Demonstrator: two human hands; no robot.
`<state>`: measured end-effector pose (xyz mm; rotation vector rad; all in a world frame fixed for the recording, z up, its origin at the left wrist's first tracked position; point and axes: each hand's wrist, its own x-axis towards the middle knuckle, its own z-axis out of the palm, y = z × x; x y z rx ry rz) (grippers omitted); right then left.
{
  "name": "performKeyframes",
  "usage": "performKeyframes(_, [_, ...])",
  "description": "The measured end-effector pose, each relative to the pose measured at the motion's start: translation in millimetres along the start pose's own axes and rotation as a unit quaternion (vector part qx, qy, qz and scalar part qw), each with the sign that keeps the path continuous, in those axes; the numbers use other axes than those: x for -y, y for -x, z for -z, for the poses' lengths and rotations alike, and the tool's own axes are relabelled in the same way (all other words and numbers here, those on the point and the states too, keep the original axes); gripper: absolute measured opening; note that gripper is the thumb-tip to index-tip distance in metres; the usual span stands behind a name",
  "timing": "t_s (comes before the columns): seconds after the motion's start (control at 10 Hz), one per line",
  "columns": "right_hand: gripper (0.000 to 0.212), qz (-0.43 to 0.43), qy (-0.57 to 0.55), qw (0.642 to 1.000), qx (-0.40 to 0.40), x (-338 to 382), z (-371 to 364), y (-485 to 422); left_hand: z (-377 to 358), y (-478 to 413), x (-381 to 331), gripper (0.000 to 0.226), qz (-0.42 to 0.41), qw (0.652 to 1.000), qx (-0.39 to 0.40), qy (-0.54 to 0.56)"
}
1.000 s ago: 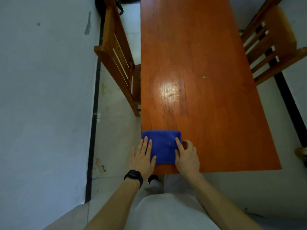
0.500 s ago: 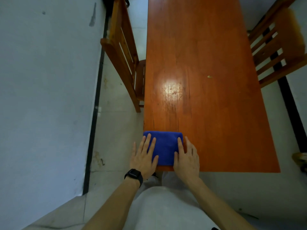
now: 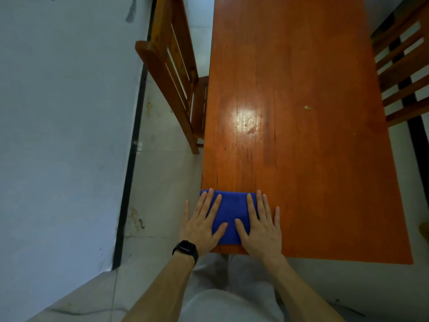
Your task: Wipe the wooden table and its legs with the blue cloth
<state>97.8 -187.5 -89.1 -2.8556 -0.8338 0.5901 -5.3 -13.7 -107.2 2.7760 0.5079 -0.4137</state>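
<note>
A long orange-brown wooden table point(image 3: 301, 147) runs away from me. The folded blue cloth point(image 3: 231, 213) lies flat on its near left corner. My left hand point(image 3: 202, 225), with a black watch on the wrist, presses flat on the cloth's left side with straight, spread fingers. Pressing flat on the cloth's right side is my right hand point(image 3: 261, 225), its outer fingers on the bare wood. The table legs are hidden under the top.
A wooden chair point(image 3: 171, 73) stands tucked at the table's left side, close to the grey wall point(image 3: 65, 135). Another wooden chair point(image 3: 404, 73) stands at the right side. A small pale speck point(image 3: 308, 107) lies on the tabletop. Pale tiled floor surrounds the table.
Both hands have flattened and spread further over the cloth, the right fingers straightening out. The cloth stays at the near left corner. My view has moved closer to the table.
</note>
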Motion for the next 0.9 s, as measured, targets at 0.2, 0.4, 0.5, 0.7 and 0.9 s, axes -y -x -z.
performKeyframes(0.2, [0.078,-0.004,0.004,1.000,0.004,-1,-2,-2,1,-1,-2,0.080,0.006,1.000,0.003,0.011])
performKeyframes(0.4, [0.077,-0.011,0.010,1.000,0.006,2,1,-2,9,0,-7,0.079,0.037,0.998,0.027,0.040])
performKeyframes(0.5, [0.080,-0.035,0.009,0.999,0.036,4,8,1,23,2,-16,0.076,0.054,0.996,0.066,0.030])
performKeyframes(0.7, [0.078,0.021,0.042,0.989,0.144,-12,52,-1,58,1,-37,0.076,0.097,0.986,0.133,-0.009])
performKeyframes(0.9, [0.067,0.033,-0.003,0.966,0.258,-18,111,-13,94,7,-69,0.071,0.123,0.984,0.125,0.022])
